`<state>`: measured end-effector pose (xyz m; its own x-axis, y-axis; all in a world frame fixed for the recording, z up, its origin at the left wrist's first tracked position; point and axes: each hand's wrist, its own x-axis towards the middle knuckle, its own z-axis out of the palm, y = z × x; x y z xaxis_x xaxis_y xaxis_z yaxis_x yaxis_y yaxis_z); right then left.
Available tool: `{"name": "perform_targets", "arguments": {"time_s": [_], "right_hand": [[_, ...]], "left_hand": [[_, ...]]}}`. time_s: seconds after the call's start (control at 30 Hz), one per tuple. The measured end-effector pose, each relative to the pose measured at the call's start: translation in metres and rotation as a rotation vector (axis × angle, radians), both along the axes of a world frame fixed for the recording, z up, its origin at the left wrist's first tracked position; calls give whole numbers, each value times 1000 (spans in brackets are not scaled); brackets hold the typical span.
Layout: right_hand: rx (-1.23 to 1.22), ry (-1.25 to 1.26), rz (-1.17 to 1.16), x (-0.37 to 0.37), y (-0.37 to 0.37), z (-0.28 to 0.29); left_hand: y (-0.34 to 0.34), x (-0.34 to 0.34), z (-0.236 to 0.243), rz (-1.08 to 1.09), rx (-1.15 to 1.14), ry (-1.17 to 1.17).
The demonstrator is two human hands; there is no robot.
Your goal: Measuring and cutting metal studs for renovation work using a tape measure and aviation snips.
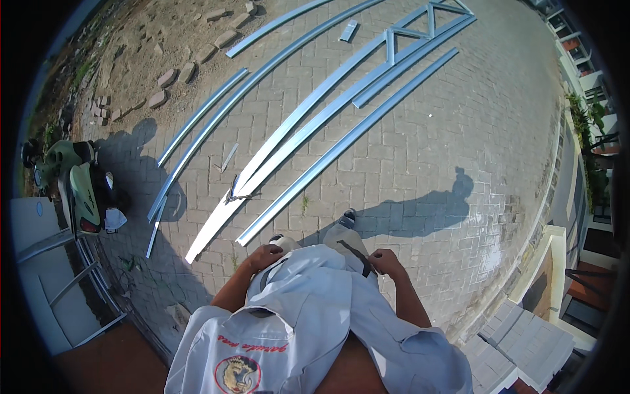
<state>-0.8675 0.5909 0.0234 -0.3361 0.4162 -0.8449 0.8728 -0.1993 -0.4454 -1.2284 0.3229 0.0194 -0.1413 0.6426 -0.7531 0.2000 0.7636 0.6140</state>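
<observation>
My left hand (264, 256) is held at my left hip with its fingers curled against the trousers. At the other hip my right hand (386, 261) is likewise closed, beside a dark strap (356, 255). Whether either one pinches cloth is hard to make out. On the paving ahead of my feet lies a long light-steel roof truss (315, 111), its pointed end toward me and its diagonal braces at the far end. A dark, thin object (244, 196) lies across the truss near that point, too small to name.
Loose steel channels (328, 154) lie along both sides of the truss. A short offcut (349, 30) is farther away. At left stands a green motor scooter (82, 190); bricks (167, 79) line the dirt edge. Stacked grey blocks (525, 341) are at the lower right.
</observation>
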Motion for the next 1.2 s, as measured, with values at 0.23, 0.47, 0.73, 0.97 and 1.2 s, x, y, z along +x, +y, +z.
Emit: {"name": "perform_targets", "arguments": {"time_s": [0.23,0.47,0.73,0.97,1.2], "right_hand": [[-44,7,242,-15,154,8],[-50,-138,503,-61,196,5],[2,-167,745,-93,267,16],[260,255,1184,-88,336,-31],[-78,127,1397,-102,416,-28]], "left_hand": [[61,55,20,118,151,245],[101,54,14,249,141,164],[166,44,9,209,67,123],[217,112,8,332,35,221],[258,203,20,592,-65,287]]}}
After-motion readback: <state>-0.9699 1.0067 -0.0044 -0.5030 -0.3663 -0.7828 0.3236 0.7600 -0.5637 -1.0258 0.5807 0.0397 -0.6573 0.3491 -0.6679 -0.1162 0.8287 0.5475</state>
